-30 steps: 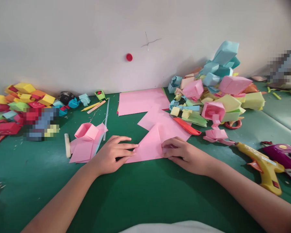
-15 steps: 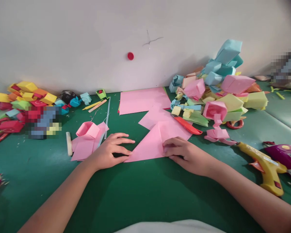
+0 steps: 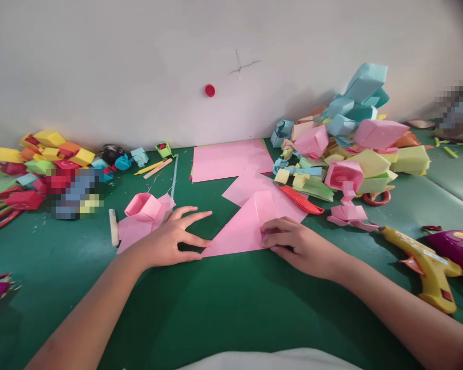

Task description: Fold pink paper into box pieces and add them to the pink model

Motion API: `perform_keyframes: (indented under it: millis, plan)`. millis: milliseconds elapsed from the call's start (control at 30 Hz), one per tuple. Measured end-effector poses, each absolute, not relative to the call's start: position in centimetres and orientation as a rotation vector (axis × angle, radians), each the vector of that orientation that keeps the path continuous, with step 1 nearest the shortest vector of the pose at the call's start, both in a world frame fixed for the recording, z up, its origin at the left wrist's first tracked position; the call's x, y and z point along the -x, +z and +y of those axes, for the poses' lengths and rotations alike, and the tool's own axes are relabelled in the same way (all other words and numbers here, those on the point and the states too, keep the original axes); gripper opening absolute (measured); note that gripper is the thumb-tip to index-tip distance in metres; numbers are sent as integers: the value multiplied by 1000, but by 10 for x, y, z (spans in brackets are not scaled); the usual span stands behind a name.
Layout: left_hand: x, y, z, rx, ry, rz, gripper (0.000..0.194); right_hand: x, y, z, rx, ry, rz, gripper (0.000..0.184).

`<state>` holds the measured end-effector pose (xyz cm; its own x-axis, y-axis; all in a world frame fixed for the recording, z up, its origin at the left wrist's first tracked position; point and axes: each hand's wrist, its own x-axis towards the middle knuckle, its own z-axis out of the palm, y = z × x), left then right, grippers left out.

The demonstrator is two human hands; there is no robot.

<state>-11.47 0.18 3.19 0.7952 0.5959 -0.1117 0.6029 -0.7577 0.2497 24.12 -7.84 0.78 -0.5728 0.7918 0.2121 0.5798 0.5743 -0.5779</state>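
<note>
Left hand (image 3: 165, 244) farther out, at sharp corner of folded pink paper (image 3: 239, 230)

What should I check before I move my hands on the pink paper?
1. Right hand at the folded pink paper: ok, fingers at its right side.
2. Left hand at the paper's left corner: ok, fingertips there; how hard they press, cannot tell.
3. Fold pressed sharp all along: cannot tell.
4. Red tool off the pink sheet behind: not ok, it lies across its edge.
5. Yellow glue gun away from the folded paper: ok, farther right.
</note>
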Motion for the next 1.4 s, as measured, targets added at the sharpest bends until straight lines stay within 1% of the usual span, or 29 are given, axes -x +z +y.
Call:
perform_keyframes:
  millis: [133,467,1067,1167,1400]
  plan:
    - [113,38,-5,-2727,-77,992,25,-242,6,-78,1101,615,-2353,28]
    - [110,33,-10,-2734,28,1026,18,-240,1,-77,1084,551,-2332,31]
    - [113,32,-9,-2683,27,1009,18,-244,8,-78,1037,577,-2402,29]
    - [112,33,-9,-2678,33,1002,18,-242,8,-79,1055,459,-2421,29]
    - [110,36,-9,-2664,-2,1013,18,-233,13,-83,1042,30,-2472,23]
